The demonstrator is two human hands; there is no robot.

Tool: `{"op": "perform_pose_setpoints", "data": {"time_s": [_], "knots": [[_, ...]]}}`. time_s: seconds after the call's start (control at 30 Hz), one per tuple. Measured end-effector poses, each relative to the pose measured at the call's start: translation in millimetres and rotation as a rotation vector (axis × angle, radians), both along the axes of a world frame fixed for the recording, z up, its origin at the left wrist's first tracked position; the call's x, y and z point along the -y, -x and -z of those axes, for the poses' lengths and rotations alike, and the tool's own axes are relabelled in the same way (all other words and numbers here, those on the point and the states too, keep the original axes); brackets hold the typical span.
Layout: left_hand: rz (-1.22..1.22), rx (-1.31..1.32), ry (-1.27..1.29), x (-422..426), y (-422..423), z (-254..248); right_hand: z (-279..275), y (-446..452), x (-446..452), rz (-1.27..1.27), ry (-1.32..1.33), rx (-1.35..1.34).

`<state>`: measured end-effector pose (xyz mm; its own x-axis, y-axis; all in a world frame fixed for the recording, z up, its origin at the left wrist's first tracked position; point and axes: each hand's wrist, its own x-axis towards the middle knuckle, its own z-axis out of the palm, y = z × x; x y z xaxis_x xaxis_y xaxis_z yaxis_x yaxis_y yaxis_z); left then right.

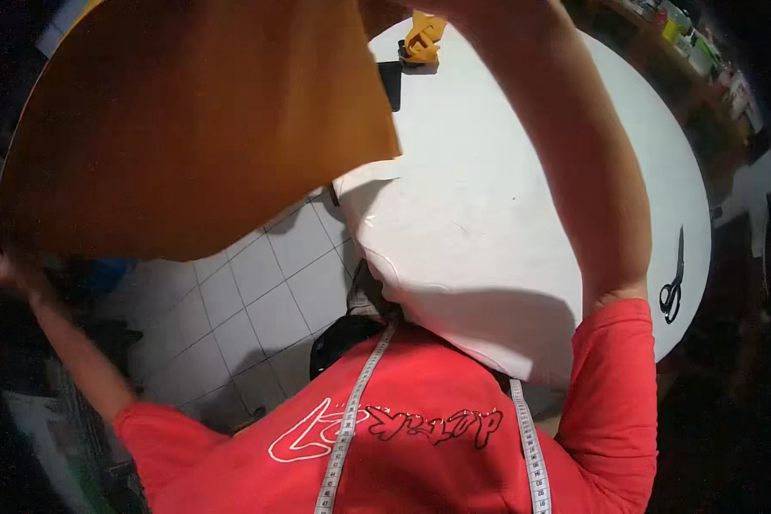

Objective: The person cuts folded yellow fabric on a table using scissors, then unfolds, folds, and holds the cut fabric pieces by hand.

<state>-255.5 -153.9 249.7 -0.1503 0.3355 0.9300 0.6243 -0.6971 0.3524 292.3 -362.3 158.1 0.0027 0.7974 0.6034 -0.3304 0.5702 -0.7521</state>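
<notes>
A large sheet of orange-brown fabric (206, 128) hangs raised across the upper left, its lower edge above the tiled floor. At the far left, my left hand (7, 267) grips the lower left corner of the fabric, closed and a little blurred. My right arm reaches up over the white table (471, 214). The visible part of my right hand (454, 7) is at the top edge near the fabric's right side; its fingers are out of sight. Black-handled scissors (674, 283) lie on the table's right side, away from both hands.
A crumpled yellow-orange strip (423, 38) and a flat black object (391, 86) lie at the table's far edge. A tape measure (344, 428) hangs round my neck over the red shirt. Shelves with small items (694, 43) stand at upper right. White floor tiles (257, 300) show at left.
</notes>
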Motion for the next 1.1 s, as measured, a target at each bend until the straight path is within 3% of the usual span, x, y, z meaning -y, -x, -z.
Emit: {"op": "perform_pose_setpoints", "data": {"time_s": [0.23, 0.4, 0.47, 0.87, 1.1], "knots": [[0.157, -0.240, 0.312, 21, -79, 5, -11, -59, 7, 0.100, 0.019, -0.054], [0.371, -0.235, 0.438, -34, -122, 33, -9, -78, -10, 0.155, 0.046, -0.071], [0.513, -0.361, 0.471, -57, -115, 30, -9, -80, -16, 0.165, 0.053, -0.073], [0.530, -0.363, 0.385, -71, -140, 22, -9, -108, -43, 0.215, 0.070, -0.111], [0.465, -0.237, 0.425, -54, -143, 55, -1, -112, -44, 0.236, 0.070, -0.089]]}}
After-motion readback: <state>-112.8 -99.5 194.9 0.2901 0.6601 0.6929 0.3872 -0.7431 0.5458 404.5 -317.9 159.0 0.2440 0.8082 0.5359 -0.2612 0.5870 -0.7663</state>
